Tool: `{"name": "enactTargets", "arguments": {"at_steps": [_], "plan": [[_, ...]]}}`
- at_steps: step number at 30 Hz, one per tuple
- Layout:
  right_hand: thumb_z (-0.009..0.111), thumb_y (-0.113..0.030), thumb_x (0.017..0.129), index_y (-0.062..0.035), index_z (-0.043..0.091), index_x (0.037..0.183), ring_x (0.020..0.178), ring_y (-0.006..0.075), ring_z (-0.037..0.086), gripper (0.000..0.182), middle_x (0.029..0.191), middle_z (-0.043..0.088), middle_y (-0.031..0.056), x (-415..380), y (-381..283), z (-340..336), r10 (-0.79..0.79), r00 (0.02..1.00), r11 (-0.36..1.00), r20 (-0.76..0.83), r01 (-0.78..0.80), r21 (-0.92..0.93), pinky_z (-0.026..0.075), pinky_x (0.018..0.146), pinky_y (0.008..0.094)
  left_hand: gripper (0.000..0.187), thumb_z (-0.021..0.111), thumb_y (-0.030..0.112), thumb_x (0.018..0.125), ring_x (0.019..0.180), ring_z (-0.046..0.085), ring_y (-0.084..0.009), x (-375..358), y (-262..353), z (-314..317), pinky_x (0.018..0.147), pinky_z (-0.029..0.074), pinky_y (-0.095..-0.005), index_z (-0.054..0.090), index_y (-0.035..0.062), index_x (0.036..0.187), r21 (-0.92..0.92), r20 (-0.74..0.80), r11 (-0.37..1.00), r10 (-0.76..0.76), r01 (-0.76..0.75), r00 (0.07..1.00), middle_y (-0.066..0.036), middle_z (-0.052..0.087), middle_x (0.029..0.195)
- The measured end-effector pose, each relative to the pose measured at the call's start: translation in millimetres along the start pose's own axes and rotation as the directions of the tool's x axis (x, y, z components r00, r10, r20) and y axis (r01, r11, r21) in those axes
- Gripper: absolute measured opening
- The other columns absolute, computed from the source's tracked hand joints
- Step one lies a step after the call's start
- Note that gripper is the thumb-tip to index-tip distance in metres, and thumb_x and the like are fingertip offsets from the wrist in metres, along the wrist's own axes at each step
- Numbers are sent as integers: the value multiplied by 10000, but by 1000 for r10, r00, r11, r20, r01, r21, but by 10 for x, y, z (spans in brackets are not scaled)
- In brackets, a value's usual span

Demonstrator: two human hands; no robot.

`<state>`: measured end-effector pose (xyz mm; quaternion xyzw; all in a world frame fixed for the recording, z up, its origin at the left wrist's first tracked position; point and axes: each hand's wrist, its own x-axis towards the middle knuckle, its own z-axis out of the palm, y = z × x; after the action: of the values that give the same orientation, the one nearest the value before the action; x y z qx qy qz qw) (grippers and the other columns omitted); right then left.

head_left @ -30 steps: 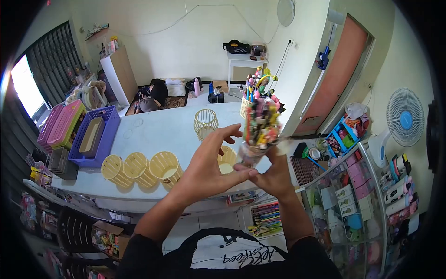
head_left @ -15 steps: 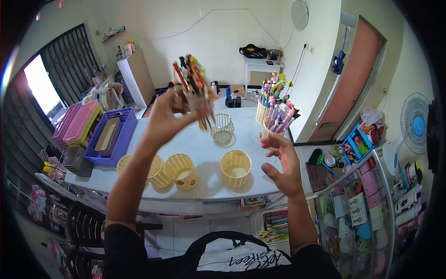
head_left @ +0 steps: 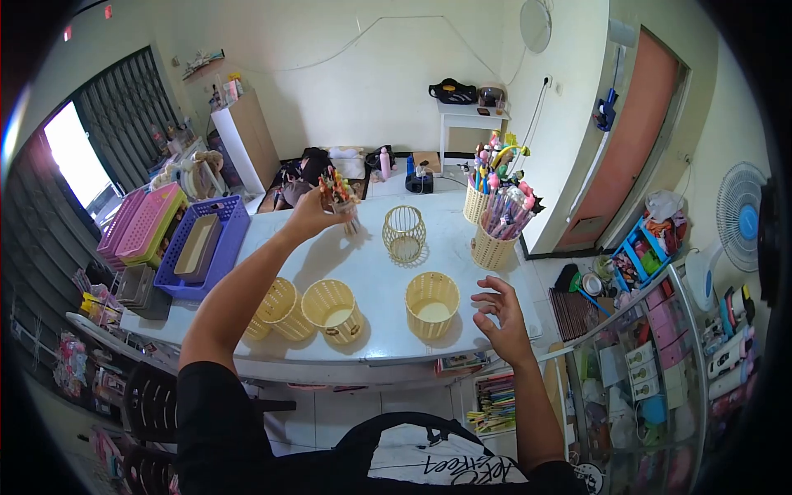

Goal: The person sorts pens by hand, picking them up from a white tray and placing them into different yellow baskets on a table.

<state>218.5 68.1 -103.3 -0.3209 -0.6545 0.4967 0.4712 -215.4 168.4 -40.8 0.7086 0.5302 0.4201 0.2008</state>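
My left hand [head_left: 310, 218] is closed around a bundle of pens with colourful toppers [head_left: 339, 191], over the far left part of the white table. To its right stands an open-slatted wire-like basket [head_left: 404, 234]. My right hand [head_left: 502, 322], fingers apart and holding nothing, hovers beside a cream woven cup [head_left: 432, 305]. Another cream cup [head_left: 332, 312] stands to the left, next to more such cups [head_left: 285, 309] partly hidden by my left arm. At the far right, a cream cup [head_left: 492, 249] holds pens with pink and dark toppers [head_left: 510, 209].
Behind that cup, a second filled pen cup [head_left: 475, 202] stands at the table's right edge. Purple, pink and grey plastic baskets [head_left: 203, 285] sit on the left end. A glass display case [head_left: 635, 388] is at the right. A person [head_left: 307, 175] is on the floor beyond the table.
My left hand has lowered the bundle of pens toward the table's far side. My right hand has dropped slightly, away from the filled pen cup. The view has shifted a little.
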Motion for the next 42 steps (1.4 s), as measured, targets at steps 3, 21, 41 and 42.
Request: {"name": "enactTargets", "arguments": {"at_steps": [3,21,41,42], "plan": [[753,-159,801,-47,382,1375,1151,213,558,692,1330,499,126,14,-11,16,10,1000,1000,3,-10,17,457,931,360,520,853,244,706,907,669,-135,-22,56,-27,844,520,-302,618,2,1101,35,-7,998,-56,56,998,-83,707,1007],[875,-193,686,16,343,1382,1185,260,560,901,1256,564,179,41,-303,189,-155,988,958,-3,149,-243,433,1024,377,415,794,260,740,699,679,-196,-618,789,-833,633,531,-319,663,-42,992,509,110,817,-372,270,922,-133,692,825],[879,-193,680,-26,357,1391,1245,269,521,899,1324,521,150,-141,-189,-305,-57,978,949,-201,-10,-315,385,1081,397,762,859,329,640,1133,547,-352,-907,2109,990,981,433,-408,551,14,1261,225,269,932,221,-284,938,-185,565,1186],[879,-193,680,-26,357,1391,1245,269,521,899,1324,521,150,-127,-179,-307,-53,977,950,-205,-14,-313,385,1081,397,764,861,321,639,1125,549,-356,-877,2055,1126,978,433,-409,550,5,1261,213,233,932,242,-292,942,-189,565,1178]]}}
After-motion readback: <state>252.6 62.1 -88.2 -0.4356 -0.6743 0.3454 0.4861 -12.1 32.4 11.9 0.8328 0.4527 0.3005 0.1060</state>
